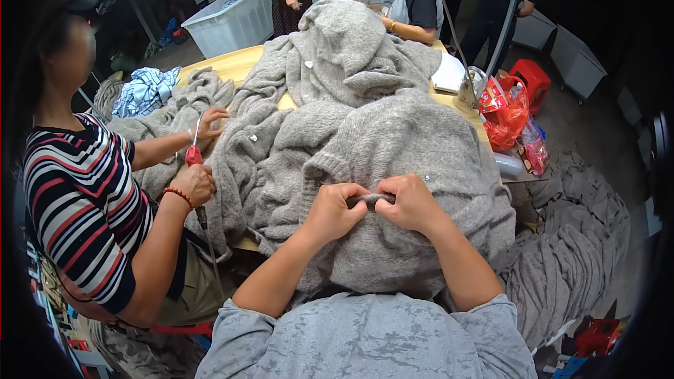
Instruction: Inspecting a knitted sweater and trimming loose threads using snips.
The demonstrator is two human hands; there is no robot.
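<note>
A grey knitted garment lies heaped on the table in front of me, its ribbed edge showing near my left hand. Between thumb and fingers, my left hand pinches a small fold of the knit. My right hand pinches the same fold from the other side, and the two thumbs almost meet. A short stretch of knit shows between them. Small white tags or bits lie on the cloth, one just above my right hand.
More grey knitwear is piled at the far side of the wooden table. On my left a person in a striped shirt holds a red-handled tool. A red plastic bag hangs at the right edge; grey fabric lies below. White bins stand beyond.
</note>
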